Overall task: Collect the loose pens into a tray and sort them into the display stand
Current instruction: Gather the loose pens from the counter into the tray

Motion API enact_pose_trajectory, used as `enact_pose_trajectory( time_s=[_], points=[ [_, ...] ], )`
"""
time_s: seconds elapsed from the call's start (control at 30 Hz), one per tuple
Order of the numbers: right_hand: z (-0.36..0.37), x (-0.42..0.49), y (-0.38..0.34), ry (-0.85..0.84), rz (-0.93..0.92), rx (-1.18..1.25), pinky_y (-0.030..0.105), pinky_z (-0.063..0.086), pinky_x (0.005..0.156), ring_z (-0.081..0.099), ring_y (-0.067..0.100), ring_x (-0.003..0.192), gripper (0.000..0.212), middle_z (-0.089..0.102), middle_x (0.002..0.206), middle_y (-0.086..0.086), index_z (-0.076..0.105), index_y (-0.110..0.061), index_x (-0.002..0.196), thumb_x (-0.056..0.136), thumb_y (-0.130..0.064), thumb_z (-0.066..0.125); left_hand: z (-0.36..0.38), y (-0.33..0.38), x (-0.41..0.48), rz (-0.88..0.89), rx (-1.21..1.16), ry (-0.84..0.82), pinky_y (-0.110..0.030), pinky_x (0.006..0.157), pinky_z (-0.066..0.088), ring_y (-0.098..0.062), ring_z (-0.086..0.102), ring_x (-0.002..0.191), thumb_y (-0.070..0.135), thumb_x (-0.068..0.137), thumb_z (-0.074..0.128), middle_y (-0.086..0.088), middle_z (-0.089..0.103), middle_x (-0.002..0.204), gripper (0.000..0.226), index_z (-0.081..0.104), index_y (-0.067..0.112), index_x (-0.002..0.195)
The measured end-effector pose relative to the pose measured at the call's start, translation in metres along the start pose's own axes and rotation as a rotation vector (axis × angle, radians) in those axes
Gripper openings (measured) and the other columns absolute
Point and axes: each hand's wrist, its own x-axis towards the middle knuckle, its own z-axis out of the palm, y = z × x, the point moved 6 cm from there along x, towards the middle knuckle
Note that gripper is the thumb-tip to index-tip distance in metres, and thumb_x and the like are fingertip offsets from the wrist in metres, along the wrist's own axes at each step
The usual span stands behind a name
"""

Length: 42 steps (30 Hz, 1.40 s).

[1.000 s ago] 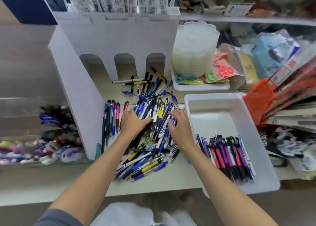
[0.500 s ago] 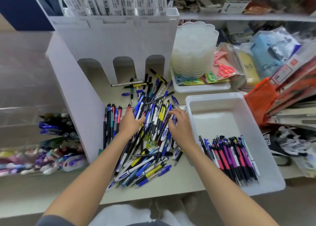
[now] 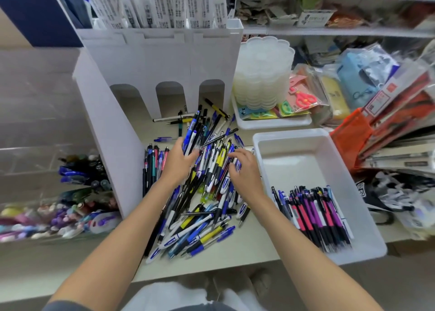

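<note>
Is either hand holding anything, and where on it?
The left hand grips a few blue-and-white pens by their lower halves. The right hand rests on the pen pile, gripping nothing.

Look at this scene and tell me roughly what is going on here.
A person is working through a pile of loose pens on the counter. The left hand grips a bundle of pens at the pile's far side; the right hand rests on the pile beside it. The white tray to the right holds a row of pink and purple pens at its near end. The display stand stands behind the pile.
</note>
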Motion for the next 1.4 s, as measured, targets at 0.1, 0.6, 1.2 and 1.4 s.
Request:
enact_pose_trajectory(
  time_s=[0.1,0.6,1.2,1.4],
  points=[
    [-0.003,-0.001,-0.002,-0.003,-0.002,0.012,-0.002,0.016,0.097,0.041,0.008,0.125,0.028,0.052,0.128,-0.002,0.064,-0.014,0.12,0.095,-0.008,0.053,-0.002,0.014,0.004,0.025,-0.06,0.0,-0.044,0.108,0.044,-0.021,0.058,0.122,0.028,0.098,0.06,-0.007,0.059,0.134,0.054,0.04,0.014,0.146],
    [-0.066,-0.02,-0.001,0.144,-0.053,0.154,0.025,0.043,0.095,0.054,0.009,0.107,0.026,0.058,0.118,-0.002,0.061,-0.013,0.123,0.1,-0.014,0.05,0.064,0.067,-0.039,-0.058,-0.462,-0.213,-0.034,0.07,0.059,-0.017,0.073,0.076,0.018,0.092,0.069,-0.008,0.074,0.084,0.021,0.065,0.003,0.107],
    [-0.149,-0.013,0.044,-0.434,0.06,0.225,0.033,0.048,0.095,0.066,0.013,0.1,0.032,0.073,0.103,0.003,0.072,-0.008,0.111,0.102,-0.023,0.046,0.212,0.087,-0.162,-0.486,-0.687,-0.627,-0.027,0.059,0.06,-0.014,0.068,0.057,0.016,0.097,0.059,-0.009,0.071,0.07,0.017,0.067,0.001,0.095],
    [-0.165,-0.024,0.077,-0.304,0.125,0.502,0.027,0.033,0.107,0.043,0.016,0.136,0.043,0.047,0.147,0.004,0.043,-0.023,0.145,0.104,-0.037,0.042,0.227,0.076,-0.157,-0.559,-0.884,-0.218,-0.029,0.058,0.059,-0.016,0.068,0.06,0.018,0.095,0.065,-0.008,0.071,0.073,0.038,0.059,-0.007,0.123]
  ],
)
